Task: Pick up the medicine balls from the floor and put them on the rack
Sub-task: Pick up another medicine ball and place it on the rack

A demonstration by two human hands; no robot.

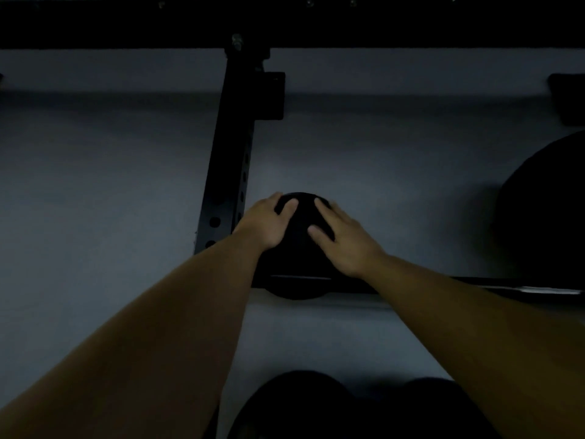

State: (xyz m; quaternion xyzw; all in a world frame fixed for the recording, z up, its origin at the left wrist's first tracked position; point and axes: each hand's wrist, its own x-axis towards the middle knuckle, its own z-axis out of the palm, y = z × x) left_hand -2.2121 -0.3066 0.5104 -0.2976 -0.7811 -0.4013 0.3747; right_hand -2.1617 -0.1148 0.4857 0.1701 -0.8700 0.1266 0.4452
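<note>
Black and dim, two rounded shapes (348, 403) sit nearest us, too dark to name. Beyond them, on the rack (474, 285) rail beside its upright post, our left hand (264, 224) and right hand (343, 240) clasp a smooth dark ball (302, 223). We judge it is being seated; next, let go gently.

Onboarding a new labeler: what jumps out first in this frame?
Two bare forearms reach from the bottom corners to centre frame, where the left hand and right hand press on either side of a black medicine ball. The ball sits against the rack's horizontal rail, just right of a black perforated upright post. A second large dark round shape looms at the right edge; the dim light hides what it is.
</note>
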